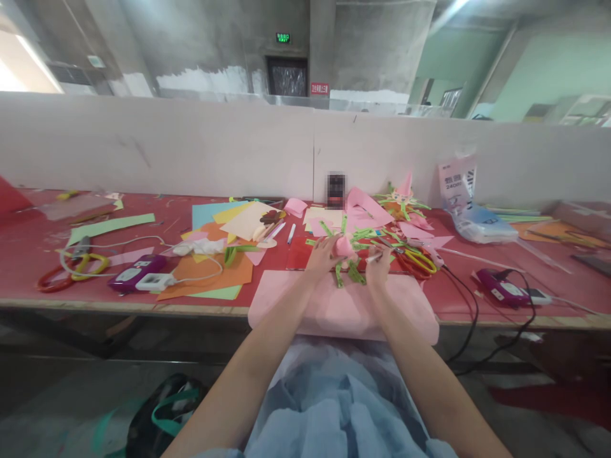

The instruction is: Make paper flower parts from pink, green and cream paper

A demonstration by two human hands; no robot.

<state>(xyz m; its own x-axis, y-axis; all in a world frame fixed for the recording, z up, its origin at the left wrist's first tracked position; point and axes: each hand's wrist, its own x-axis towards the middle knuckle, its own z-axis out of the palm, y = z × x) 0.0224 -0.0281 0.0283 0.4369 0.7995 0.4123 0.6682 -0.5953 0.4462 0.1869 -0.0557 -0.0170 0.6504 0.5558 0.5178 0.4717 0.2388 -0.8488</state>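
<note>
Near the desk's front edge, the half-curled left hand held a pink piece; the right hand pinched a pale stick; a bag read "240".

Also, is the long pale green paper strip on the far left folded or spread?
Spread: the pale green strip lies stretched out on the red table, with no fold showing.

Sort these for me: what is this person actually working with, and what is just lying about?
Apparently in use:
pink piece at the left hand
slim pale stick in the right hand
green strips

Apparently lying about:
far-left scissors
left purple device
plastic packet
</note>
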